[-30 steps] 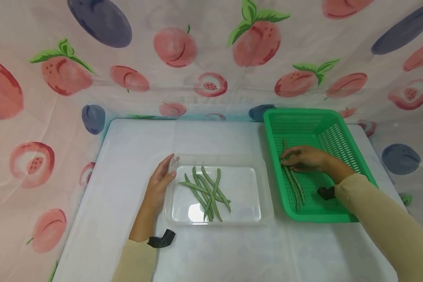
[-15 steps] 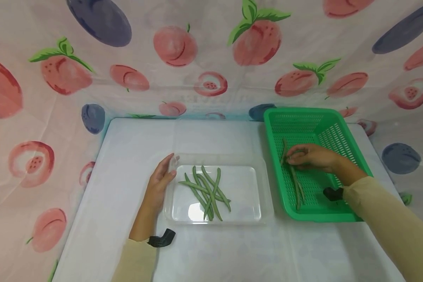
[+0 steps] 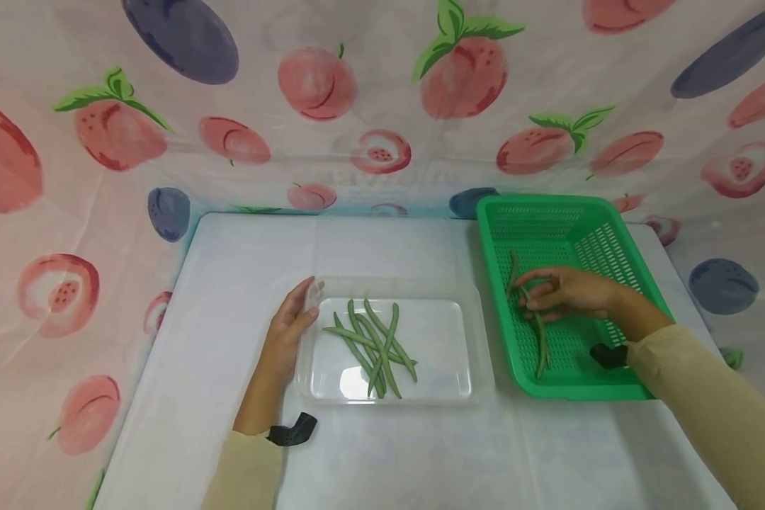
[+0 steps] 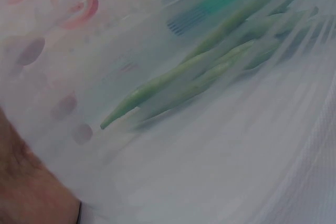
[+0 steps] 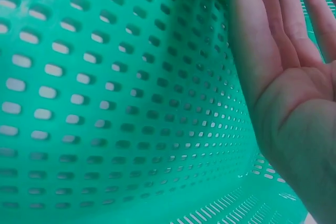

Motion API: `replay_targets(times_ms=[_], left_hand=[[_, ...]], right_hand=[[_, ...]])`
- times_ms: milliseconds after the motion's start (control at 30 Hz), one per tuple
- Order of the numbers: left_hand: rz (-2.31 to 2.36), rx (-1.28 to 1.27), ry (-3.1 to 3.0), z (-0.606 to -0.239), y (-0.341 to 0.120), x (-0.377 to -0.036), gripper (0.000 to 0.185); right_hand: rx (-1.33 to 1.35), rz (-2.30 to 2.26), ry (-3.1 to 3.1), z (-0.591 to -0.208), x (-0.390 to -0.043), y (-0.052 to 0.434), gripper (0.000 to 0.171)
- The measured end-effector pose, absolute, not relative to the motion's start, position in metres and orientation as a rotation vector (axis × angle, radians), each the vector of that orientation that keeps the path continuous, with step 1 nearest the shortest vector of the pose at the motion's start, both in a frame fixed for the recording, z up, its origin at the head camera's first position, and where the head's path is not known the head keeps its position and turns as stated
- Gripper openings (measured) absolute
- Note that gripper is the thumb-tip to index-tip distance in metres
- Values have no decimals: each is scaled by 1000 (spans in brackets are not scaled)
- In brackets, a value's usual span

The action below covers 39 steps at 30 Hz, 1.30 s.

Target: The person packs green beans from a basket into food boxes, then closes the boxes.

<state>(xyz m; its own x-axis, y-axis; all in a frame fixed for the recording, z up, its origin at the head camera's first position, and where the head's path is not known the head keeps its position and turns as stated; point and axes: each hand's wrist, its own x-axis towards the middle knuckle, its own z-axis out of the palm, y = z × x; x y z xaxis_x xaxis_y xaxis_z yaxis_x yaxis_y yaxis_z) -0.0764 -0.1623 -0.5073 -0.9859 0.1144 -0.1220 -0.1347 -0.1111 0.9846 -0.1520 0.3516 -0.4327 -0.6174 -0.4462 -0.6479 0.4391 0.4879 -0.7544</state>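
My left hand (image 3: 287,331) grips the left rim of a clear plastic container (image 3: 478,340), thumb over the edge. Several green beans (image 3: 382,347) lie crossed in a pile inside it; the left wrist view shows these beans (image 4: 157,85) through the cloudy plastic wall. Over the green basket (image 3: 528,391) at the right, my right hand (image 3: 567,292) pinches a green bean (image 3: 541,347) between thumb and fingers, its lower end hanging toward the front. Another bean (image 3: 513,265) lies along the basket's left side. In the right wrist view, my right palm (image 5: 304,93) faces the camera beside the perforated wall.
Both containers stand on a white-covered table (image 3: 382,460), with a narrow gap between them. A fruit-print curtain (image 3: 382,85) rises behind the table and along its sides. Black wrist cameras sit on both wrists.
My right hand has shifted slightly right and toward the front, drawing one bean away from the one along the basket's left side. My left hand and the clear container have stayed put.
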Motion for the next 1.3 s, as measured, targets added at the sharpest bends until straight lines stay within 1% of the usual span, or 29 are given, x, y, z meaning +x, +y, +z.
replay_targets(times_ms=[267,333,533,700,800,900,1133,1200,1300], left_hand=[[2218,-18,1989,-507,-161,-76,54],[2212,-25,1996,-507,-162,-76,54],[2225,-26,1981,-508,-161,-76,53],[2242,-10,1961,-508,-162,-76,54],[2235,-18,1969,-508,-162,-76,54],[2226,-19,1974,-510,-162,-76,54],[2223,-3,1980,-509,-162,-76,55],[2225,4,1983,-508,-161,-76,55],[2225,1,1984,-508,-161,-76,55]], right_hand=[[-13,-1238,1850,-433,-144,351,85],[-8,-1227,1859,-433,-143,349,89],[-6,-1249,1878,-429,-139,347,91],[-21,-1315,1893,-423,-138,347,89],[-29,-1371,1899,-418,-137,344,85],[-43,-1440,1894,-411,-133,341,77],[-162,-1557,1900,-395,-125,334,35],[-181,-1599,1881,-391,-124,330,31],[-174,-1667,1845,-386,-122,324,32]])
